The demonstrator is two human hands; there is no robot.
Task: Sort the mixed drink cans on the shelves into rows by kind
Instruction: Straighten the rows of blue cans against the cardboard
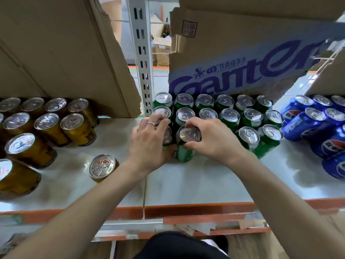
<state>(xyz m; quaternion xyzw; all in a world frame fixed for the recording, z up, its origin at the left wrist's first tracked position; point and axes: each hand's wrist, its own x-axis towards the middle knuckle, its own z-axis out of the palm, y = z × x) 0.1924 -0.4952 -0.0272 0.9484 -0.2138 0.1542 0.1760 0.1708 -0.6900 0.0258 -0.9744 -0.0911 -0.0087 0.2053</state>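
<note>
Right hand [211, 141] pinches a green can [183, 154] by the rim, left hand [149, 144] seemingly wraps the neighbour can [167, 136]; slide both upright, flush against green rows [229, 115] toward shelf [196, 184] rear edge.

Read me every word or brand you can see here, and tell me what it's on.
"Ganten": purple print on the brown cardboard box.
"景田 饮用纯净水": smaller print above it.
"PEPSI": blue drink cans.
Too blurred to read: the square stamp higher on the cardboard, and the print on the gold cans and the green cans.
</note>
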